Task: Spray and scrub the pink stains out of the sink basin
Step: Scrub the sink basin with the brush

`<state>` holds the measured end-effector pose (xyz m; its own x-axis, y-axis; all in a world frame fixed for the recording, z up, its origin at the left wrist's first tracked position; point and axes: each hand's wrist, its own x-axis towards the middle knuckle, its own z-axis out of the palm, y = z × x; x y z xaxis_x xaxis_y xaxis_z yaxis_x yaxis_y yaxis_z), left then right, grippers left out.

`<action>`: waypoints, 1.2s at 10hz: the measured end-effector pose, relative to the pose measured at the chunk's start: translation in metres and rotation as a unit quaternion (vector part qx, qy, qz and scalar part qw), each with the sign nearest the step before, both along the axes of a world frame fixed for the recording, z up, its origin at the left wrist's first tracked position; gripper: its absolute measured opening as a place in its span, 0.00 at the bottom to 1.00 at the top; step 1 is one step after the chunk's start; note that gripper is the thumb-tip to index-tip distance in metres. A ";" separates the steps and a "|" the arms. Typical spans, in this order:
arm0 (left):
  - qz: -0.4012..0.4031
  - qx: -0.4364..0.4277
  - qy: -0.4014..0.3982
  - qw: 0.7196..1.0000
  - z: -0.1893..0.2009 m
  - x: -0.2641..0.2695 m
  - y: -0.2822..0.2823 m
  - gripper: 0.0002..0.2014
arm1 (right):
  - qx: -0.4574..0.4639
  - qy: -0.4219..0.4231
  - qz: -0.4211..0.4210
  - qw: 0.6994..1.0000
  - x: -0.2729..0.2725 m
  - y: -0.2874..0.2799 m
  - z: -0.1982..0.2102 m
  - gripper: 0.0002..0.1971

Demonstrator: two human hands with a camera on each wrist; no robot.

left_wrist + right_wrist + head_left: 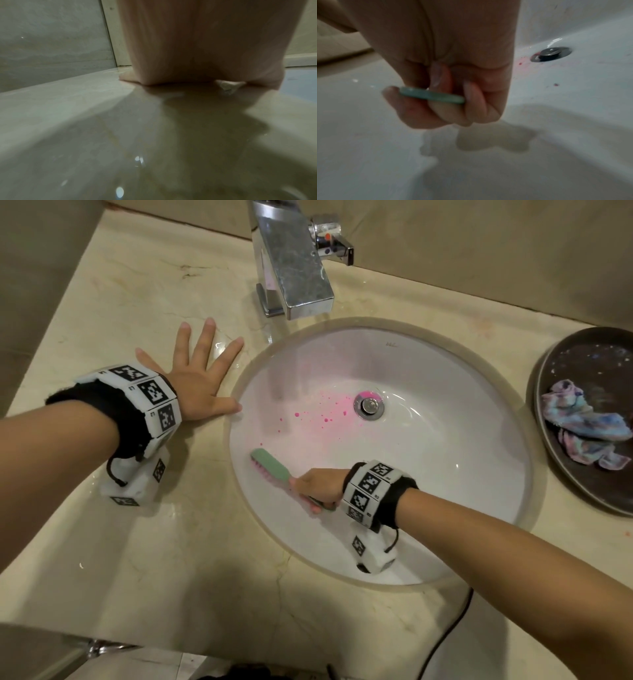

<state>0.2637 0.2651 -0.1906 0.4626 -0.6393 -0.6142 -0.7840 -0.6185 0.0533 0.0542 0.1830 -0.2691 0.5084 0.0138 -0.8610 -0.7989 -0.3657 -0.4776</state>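
My right hand (317,486) is inside the sink basin (445,474), low on its near-left slope. Its fingers (471,106) are curled fully round the handle of the scrub brush (272,465); in the right wrist view the green handle edge (431,95) crosses between my thumb and the folded fingers. The brush head points away from my knuckles toward the left wall of the basin, green back up, pink bristles down against the white surface.

The pink stains (322,414) lie beyond my right fingertips, between the brush head and the drain (370,405). They consist of scattered dots and a fainter pink wash running up to the drain, with a solid pink patch on the drain's far-left rim. The brush head is near the nearest dots but not on them.

My left hand (202,374) is flat on the beige countertop (137,542), fingers straight and spread, holding nothing. The thumb tip touches the basin's rim. The left wrist view shows the heel of the hand (197,54) pressed on the wet, glossy counter.

The chrome faucet (291,265) stands beyond my left fingertips, its spout over the basin's far edge. Well to the right of my right hand sits a dark round tray (548,378) holding a crumpled multicoloured cloth (582,429).
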 end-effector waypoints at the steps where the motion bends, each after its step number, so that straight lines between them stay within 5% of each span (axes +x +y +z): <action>1: 0.001 -0.001 0.001 1.000 0.000 0.000 0.000 0.45 | -0.072 0.013 -0.011 0.997 0.002 -0.008 -0.002 0.25; 3: 0.000 0.000 -0.001 1.000 -0.001 0.000 0.000 0.45 | 0.005 -0.016 -0.033 0.999 0.020 0.005 0.003 0.29; 6: 0.001 -0.001 -0.002 1.000 -0.001 0.000 0.000 0.45 | -0.069 0.021 -0.008 0.997 0.010 -0.003 0.000 0.26; 8: -0.001 -0.003 0.000 1.000 -0.001 0.000 0.000 0.45 | 0.011 -0.016 0.020 1.000 0.012 0.004 0.002 0.29; 10: 0.001 -0.006 -0.003 1.000 -0.001 0.000 0.000 0.45 | -0.077 0.013 0.022 0.997 0.007 -0.007 -0.001 0.27; 12: -0.002 -0.005 -0.008 1.000 -0.002 0.001 0.000 0.45 | 0.022 -0.035 0.006 0.999 0.020 0.007 0.003 0.30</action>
<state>0.2646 0.2647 -0.1929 0.4698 -0.6472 -0.6003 -0.7869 -0.6152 0.0475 0.0739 0.1903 -0.2666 0.5669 0.0584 -0.8217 -0.7583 -0.3528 -0.5482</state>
